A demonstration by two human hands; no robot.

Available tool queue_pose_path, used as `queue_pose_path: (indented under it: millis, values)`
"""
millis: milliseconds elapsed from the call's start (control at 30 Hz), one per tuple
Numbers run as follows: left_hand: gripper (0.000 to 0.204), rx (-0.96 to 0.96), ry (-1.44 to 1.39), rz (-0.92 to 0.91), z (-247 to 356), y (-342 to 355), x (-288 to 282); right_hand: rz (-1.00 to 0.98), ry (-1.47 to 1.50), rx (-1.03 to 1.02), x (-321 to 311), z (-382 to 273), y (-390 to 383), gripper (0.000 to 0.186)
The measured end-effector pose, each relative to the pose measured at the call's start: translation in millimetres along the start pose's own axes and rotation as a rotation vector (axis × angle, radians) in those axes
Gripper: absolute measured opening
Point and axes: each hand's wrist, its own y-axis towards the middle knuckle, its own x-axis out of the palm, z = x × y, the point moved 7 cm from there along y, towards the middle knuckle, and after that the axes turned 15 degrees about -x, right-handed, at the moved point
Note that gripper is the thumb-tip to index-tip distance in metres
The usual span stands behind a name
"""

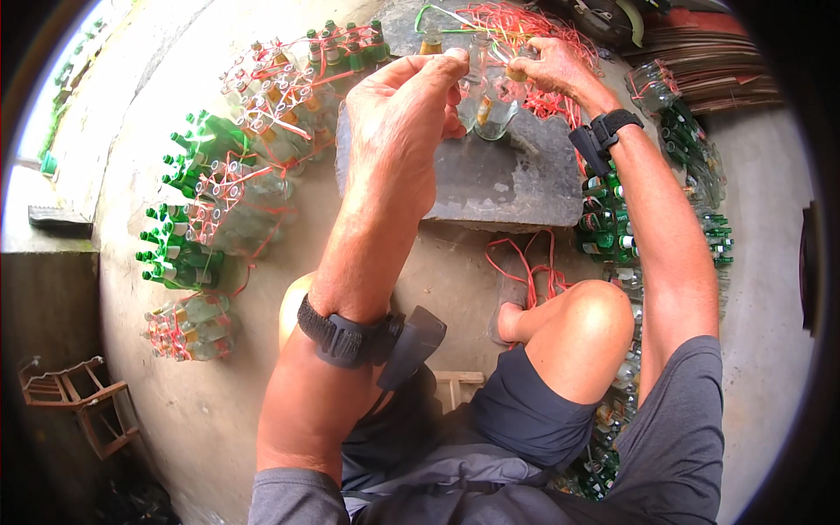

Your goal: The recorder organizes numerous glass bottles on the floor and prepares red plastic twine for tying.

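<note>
My left hand (pixel 404 109) is raised over the near part of a grey stone slab (pixel 525 197), thumb and fingers pinched together. What lies in its pinch, if anything, is hidden. Just beyond it a small group of clear glass bottles (pixel 494 122) stands upright on the slab, some with gold labels on their necks. My right hand (pixel 560 70) reaches in from the right, its thumb and fingers closed at the gold-labelled neck of a bottle (pixel 517 73). Behind that hand lies a tangled heap of red plastic strips (pixel 547 26).
Bundles of green bottles (pixel 179 249) and clear bottles (pixel 188 328), tied with red strips, stand on the left floor. More green bottles (pixel 604 214) line the right side. A stack of flat brown sheets (pixel 717 61) is at far right; a wooden chair (pixel 83 394) is at lower left.
</note>
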Motion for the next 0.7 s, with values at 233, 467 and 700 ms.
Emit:
queue_pose_path:
  millis: [233, 467, 700]
  values:
    - [0.019, 0.007, 0.001, -0.005, 1, 4, 0, 0.080, 0.093, -0.028, 5, 7, 0, 0.037]
    - [0.017, -0.017, 0.013, 0.004, -1, 5, 2, 0.102, 0.082, 0.018, 12, 21, -1, 0.053]
    - [0.016, -0.019, 0.032, 0.009, 1, 7, 1, 0.095, 0.057, -0.061, 14, 19, -13, 0.038]
